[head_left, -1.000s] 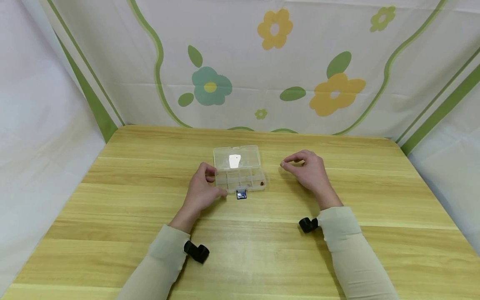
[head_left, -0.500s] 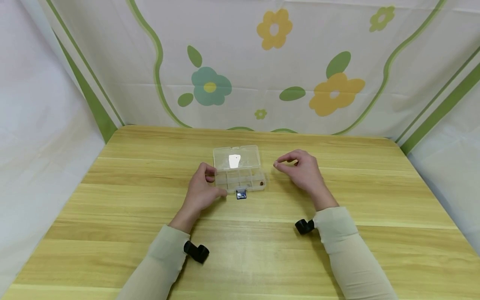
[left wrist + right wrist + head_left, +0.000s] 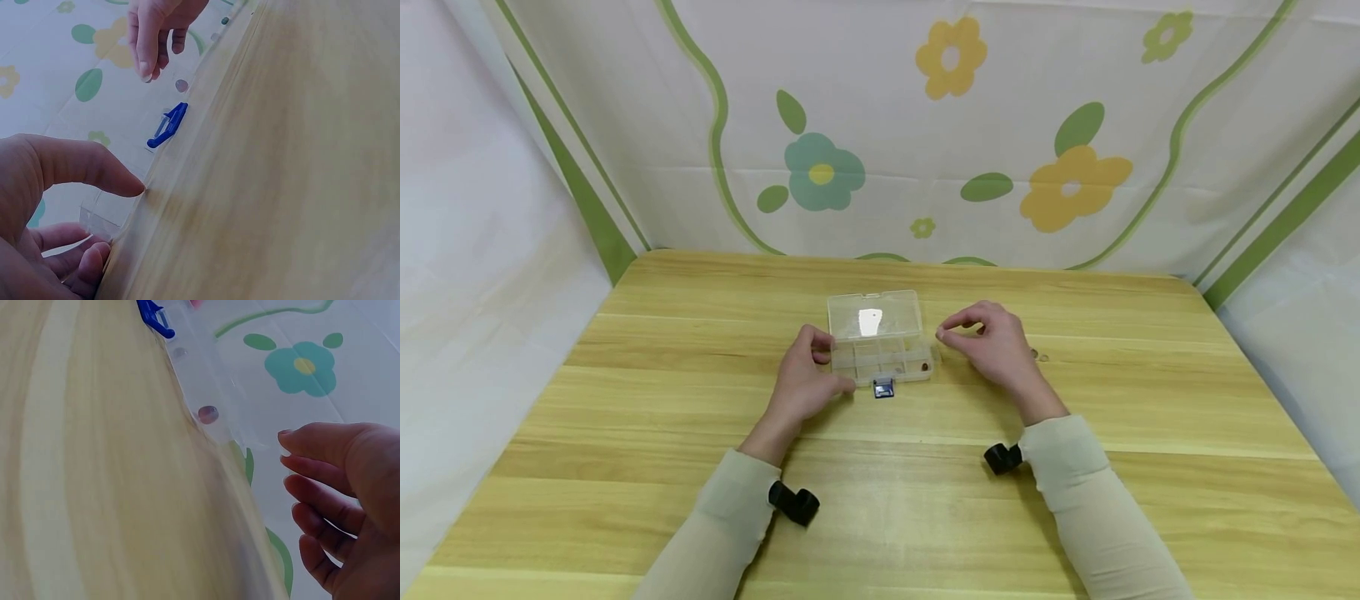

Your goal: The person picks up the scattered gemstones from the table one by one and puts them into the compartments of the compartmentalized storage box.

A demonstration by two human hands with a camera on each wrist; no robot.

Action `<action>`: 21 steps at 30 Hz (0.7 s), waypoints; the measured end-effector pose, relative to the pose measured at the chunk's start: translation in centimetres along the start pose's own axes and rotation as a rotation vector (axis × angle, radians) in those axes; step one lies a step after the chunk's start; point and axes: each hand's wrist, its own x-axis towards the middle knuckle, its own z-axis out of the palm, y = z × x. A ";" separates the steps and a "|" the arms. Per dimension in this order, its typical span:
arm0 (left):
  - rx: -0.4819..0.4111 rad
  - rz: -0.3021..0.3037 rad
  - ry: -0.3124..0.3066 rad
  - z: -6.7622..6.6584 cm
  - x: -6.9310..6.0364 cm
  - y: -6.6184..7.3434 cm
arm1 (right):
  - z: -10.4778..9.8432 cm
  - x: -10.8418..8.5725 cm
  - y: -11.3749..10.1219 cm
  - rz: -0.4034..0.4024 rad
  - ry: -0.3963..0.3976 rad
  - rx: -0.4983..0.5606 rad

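A clear plastic box [image 3: 844, 375] with compartments stands on the table, its lid [image 3: 895, 312] folded back and a blue clasp [image 3: 883, 389] at its front. My left hand [image 3: 802, 379] grips the box's left end, thumb at the front and fingers behind. Beyond the box's right end, my right hand [image 3: 992, 346] is raised above the table, thumb and index finger pinching a small pale piece [image 3: 147, 79], mostly hidden by the fingertips. A reddish-brown bead [image 3: 925, 367] lies in the front right compartment. Another small bead [image 3: 180, 352] shows farther along the box.
Small beads [image 3: 1034, 353] lie on the wooden table [image 3: 910, 500] just right of my right hand. In the left wrist view, a green bead [image 3: 225, 20] shows near the table edge. A flower-patterned cloth [image 3: 887, 108] hangs behind the table.
My right hand has moved left, closer to the box's right end, and small beads beside it have come into view. My left hand and the box have stayed in place.
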 end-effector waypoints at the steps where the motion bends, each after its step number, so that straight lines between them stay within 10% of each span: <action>1: 0.001 0.000 0.000 0.0 0.0 0.0 | 0.1 0.0 -0.1 -0.003 0.000 0.001; 21: 0.003 0.003 0.001 0.0 -0.1 0.1 | 2.1 -0.5 -2.0 -0.072 -0.051 0.025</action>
